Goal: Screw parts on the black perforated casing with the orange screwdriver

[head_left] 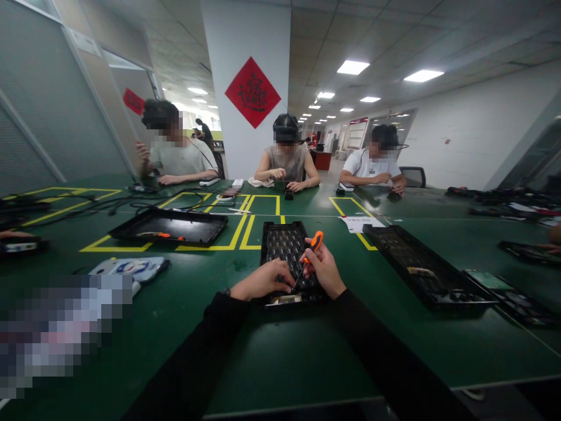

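My right hand (325, 270) is closed round the orange and black handle of a screwdriver (316, 241). The thin shaft slants down and to the left, its tip over the near part of a black tray (268, 245) with rows of small compartments. My left hand (267, 279) lies over the tray's near left side, fingers pressed together close to the screwdriver tip. What those fingers hold, if anything, is too small to tell. A pale and brownish part (284, 299) lies at the tray's near end.
Black trays stand at the left (205, 225) and right (423, 272), with orange-handled tools in the left one. A printed bag (131, 268) and cables lie left. White paper (362, 224) sits beyond. Three people (287, 161) work across the green table (272, 362).
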The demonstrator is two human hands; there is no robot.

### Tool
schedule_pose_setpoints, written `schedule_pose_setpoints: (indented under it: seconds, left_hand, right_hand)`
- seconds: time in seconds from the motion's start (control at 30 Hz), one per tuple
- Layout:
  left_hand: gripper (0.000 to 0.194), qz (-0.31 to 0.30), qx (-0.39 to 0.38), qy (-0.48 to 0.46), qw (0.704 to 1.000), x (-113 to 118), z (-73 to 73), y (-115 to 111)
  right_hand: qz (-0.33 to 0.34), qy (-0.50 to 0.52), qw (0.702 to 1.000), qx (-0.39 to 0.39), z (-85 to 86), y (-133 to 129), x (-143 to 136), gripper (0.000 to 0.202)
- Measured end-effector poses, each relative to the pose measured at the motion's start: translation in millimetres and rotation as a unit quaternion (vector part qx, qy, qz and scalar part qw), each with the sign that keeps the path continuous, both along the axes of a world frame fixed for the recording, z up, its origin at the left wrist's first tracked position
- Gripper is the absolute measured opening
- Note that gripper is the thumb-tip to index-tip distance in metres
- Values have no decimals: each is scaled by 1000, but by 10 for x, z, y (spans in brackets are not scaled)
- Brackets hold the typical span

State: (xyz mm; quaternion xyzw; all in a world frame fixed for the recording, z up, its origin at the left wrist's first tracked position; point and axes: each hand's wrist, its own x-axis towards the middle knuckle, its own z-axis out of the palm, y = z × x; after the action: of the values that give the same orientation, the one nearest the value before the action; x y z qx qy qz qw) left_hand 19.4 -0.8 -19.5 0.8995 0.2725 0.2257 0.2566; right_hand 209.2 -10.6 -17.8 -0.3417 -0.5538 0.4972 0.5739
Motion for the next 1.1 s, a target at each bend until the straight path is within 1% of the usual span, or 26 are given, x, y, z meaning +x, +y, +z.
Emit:
schedule_pose_setpoints:
  seconds: [0.3, 0.57, 0.67, 0.93, 1.1]
  left_hand:
    - [17, 2, 6, 3, 1000, 17, 70, -70]
    - [19, -13, 16, 29, 999, 6, 50, -38]
    - [17, -10, 11, 25, 1000, 10, 42, -32]
    - [20, -3, -1, 19, 1000, 3, 43, -35]
    - [18, -13, -5, 15, 1000, -11, 40, -30]
  right_hand:
    - [0, 3, 1000, 1, -10, -2, -3, 49]
    - [4, -7, 1000, 7, -10, -10, -2, 46]
    - [4, -9, 1000, 6, -4, -11, -3, 46]
    - [3, -5, 1000, 8, 4, -18, -7, 49]
    - [5, -2, 1000, 4, 2, -17, -6, 48]
